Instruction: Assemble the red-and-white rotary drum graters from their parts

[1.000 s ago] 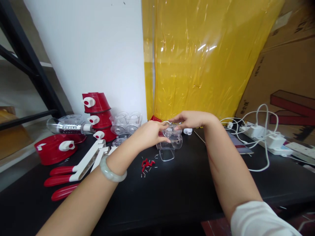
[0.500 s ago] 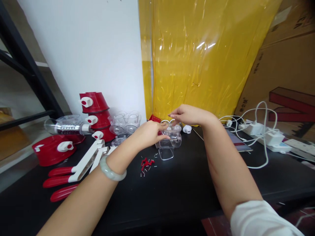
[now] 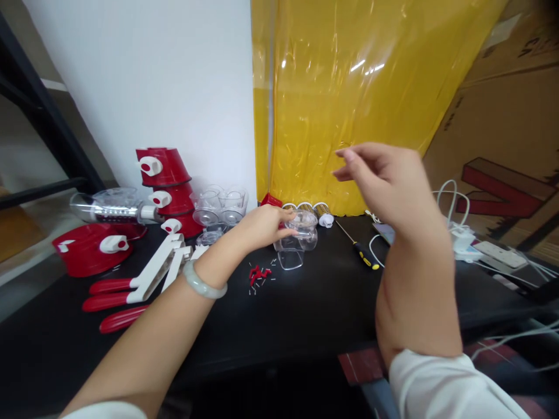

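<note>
My left hand (image 3: 267, 226), with a pale bangle at the wrist, has its thumb and fingers closed on the left side of a clear plastic housing (image 3: 305, 237) on the black table. The far fingertips overlap the clear plastic. My right hand (image 3: 386, 183) is raised to the right, in front of the yellow film, apart from everything on the table. Its fingers are loosely bent with gaps between them, and nothing shows in them. In front of the housing lie small red plastic parts (image 3: 258, 273) among several small screws. Behind the housing, drum cutters (image 3: 322, 213) with white ends lie in a row.
A screwdriver (image 3: 360, 250) lies right of the housing. Left are stacked red housings (image 3: 163, 169), clear plastic cups (image 3: 220, 203) and white handles with red grips (image 3: 109, 302). White cables and a power strip (image 3: 498, 254) occupy the right side, before a cardboard box (image 3: 502, 128).
My right hand has moved from above the clear housing up and to the right. The screwdriver and drum cutters are now more visible. My left hand stays at the housing.
</note>
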`<state>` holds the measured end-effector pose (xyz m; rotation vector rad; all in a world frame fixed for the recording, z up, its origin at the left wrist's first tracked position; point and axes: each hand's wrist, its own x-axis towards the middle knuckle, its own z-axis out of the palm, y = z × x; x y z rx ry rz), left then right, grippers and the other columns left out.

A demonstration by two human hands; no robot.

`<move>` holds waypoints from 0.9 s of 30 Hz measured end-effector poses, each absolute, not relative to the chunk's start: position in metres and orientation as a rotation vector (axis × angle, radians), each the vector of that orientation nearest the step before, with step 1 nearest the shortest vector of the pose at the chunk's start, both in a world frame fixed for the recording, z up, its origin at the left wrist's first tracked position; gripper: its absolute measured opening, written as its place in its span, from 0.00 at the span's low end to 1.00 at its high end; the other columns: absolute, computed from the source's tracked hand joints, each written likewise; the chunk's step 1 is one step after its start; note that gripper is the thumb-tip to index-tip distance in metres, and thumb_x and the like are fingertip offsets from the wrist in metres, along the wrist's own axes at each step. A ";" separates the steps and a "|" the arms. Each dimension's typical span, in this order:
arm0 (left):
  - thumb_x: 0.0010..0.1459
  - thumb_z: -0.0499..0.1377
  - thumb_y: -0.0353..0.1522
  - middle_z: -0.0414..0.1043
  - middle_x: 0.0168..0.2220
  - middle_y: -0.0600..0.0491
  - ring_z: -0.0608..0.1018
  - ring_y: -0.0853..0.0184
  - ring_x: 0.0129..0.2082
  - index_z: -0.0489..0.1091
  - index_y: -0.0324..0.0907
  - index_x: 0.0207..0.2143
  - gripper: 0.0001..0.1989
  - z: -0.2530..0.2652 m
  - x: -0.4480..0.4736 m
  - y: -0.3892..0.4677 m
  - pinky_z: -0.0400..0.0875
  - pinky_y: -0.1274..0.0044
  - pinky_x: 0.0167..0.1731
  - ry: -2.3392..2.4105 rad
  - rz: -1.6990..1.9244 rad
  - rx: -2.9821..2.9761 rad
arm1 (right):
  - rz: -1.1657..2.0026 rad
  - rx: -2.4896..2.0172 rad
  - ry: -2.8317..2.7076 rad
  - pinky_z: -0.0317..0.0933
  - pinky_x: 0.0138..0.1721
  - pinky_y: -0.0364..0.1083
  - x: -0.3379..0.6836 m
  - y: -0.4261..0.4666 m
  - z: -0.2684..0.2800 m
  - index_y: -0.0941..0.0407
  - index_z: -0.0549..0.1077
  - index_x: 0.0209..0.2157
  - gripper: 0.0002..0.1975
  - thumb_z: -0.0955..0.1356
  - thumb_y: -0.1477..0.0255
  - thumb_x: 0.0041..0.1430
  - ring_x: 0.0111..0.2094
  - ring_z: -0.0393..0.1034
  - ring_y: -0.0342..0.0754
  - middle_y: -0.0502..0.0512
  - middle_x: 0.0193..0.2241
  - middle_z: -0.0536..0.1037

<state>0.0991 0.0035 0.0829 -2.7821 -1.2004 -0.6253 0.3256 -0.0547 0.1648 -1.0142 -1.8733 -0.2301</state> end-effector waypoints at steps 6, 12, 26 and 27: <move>0.59 0.61 0.39 0.70 0.58 0.45 0.74 0.59 0.57 0.70 0.41 0.55 0.22 0.083 0.092 0.010 0.66 0.67 0.57 -1.212 -0.683 -2.831 | -0.307 -1.320 -1.929 0.64 0.35 0.46 0.373 -0.069 0.109 0.55 0.76 0.42 0.17 0.62 0.60 0.65 0.33 0.76 0.50 0.56 0.32 0.81; 0.58 0.63 0.37 0.70 0.58 0.46 0.73 0.60 0.56 0.64 0.43 0.60 0.28 0.081 0.086 0.015 0.65 0.68 0.56 -1.177 -0.766 -2.870 | -0.390 -1.774 -1.982 0.64 0.38 0.49 0.447 -0.033 -0.004 0.58 0.77 0.35 0.18 0.60 0.62 0.64 0.32 0.73 0.54 0.63 0.30 0.78; 0.57 0.62 0.44 0.70 0.57 0.47 0.73 0.59 0.55 0.63 0.45 0.60 0.31 0.106 0.064 0.004 0.66 0.68 0.55 -1.325 -0.823 -2.846 | -0.465 -1.177 -2.213 0.63 0.42 0.49 0.396 0.002 0.053 0.58 0.72 0.41 0.12 0.63 0.66 0.64 0.36 0.70 0.52 0.58 0.32 0.75; 0.57 0.62 0.44 0.69 0.58 0.47 0.72 0.58 0.56 0.63 0.45 0.60 0.31 0.105 0.060 0.001 0.65 0.68 0.56 -1.332 -0.862 -2.803 | -0.391 -1.043 -2.269 0.63 0.41 0.48 0.385 -0.005 0.060 0.58 0.72 0.40 0.10 0.63 0.68 0.64 0.36 0.69 0.50 0.58 0.32 0.75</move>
